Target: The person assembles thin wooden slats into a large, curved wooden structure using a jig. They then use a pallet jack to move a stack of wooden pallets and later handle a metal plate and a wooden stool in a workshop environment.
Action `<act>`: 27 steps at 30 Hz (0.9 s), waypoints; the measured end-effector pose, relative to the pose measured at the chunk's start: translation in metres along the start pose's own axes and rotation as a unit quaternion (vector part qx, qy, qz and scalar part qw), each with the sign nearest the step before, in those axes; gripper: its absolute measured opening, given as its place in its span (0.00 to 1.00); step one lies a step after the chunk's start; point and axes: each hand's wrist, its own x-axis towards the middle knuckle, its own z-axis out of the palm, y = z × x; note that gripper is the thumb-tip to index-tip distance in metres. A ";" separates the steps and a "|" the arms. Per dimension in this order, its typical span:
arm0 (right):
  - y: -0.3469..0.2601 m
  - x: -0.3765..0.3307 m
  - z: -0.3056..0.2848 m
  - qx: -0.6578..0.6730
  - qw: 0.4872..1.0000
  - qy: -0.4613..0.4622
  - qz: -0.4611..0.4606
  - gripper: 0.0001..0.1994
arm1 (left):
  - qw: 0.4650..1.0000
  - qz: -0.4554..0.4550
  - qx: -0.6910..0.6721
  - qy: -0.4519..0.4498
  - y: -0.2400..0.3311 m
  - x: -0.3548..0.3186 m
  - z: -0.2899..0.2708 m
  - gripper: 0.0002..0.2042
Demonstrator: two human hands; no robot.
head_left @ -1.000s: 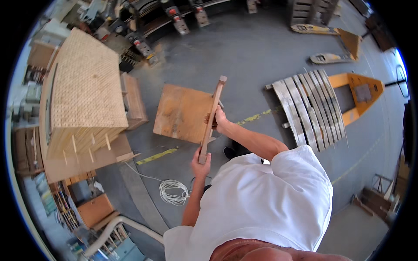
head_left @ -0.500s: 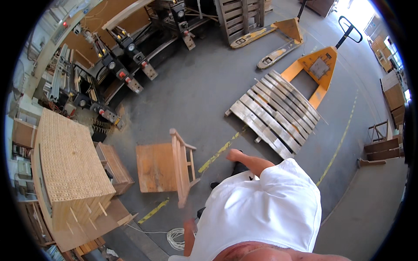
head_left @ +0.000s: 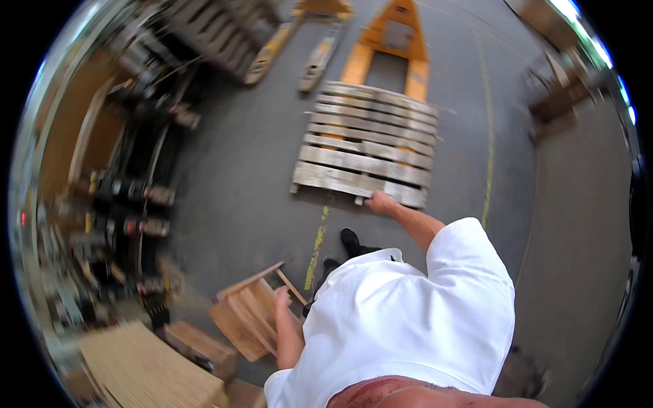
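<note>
My right hand (head_left: 379, 202) is stretched out in front, loosely curled, with nothing visible in it. In the picture it overlaps the near edge of a worn wooden pallet (head_left: 367, 146); whether it touches the slats I cannot tell. My left hand (head_left: 281, 297) hangs low at my left side with its fingers somewhat apart, blurred, and holds nothing that I see. It appears over the side of a wooden chair (head_left: 245, 313) on the floor; contact cannot be made out. The pallet lies over the forks of an orange pallet truck (head_left: 389, 47).
A second pallet truck (head_left: 314, 64) stands farther left, near a leaning pallet (head_left: 221, 34). Clamping machinery (head_left: 136, 204) lines the left side. A large stack of light wood strips (head_left: 146, 364) is at lower left. Wooden furniture parts (head_left: 561, 102) sit at far right. A yellow line (head_left: 316, 248) marks the floor.
My view has turned to the right and come nearer the pallet, which now lies straight ahead. The chair has slipped toward the lower left of view. My right hand has come to the pallet's near edge.
</note>
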 end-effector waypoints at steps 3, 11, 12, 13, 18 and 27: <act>0.007 -0.024 -0.011 0.155 0.986 0.065 0.010 0.18 | 0.979 0.090 0.176 0.042 0.100 0.036 0.015 0.10; 0.126 -0.217 0.066 0.260 0.905 0.117 0.316 0.15 | 0.852 0.228 0.465 -0.079 0.224 0.102 0.160 0.15; 0.142 -0.248 0.083 0.264 0.880 0.110 0.378 0.15 | 0.846 0.236 0.466 -0.107 0.226 0.099 0.190 0.15; 0.157 -0.278 0.103 0.248 0.863 0.110 0.425 0.15 | 0.840 0.241 0.467 -0.137 0.219 0.087 0.220 0.15; 0.191 -0.348 0.148 0.343 0.764 0.125 0.532 0.18 | 0.789 0.213 0.498 -0.288 0.169 0.054 0.319 0.16; 0.316 -0.362 0.121 0.475 0.713 0.143 0.495 0.14 | 0.741 0.260 0.570 -0.242 0.146 0.009 0.431 0.16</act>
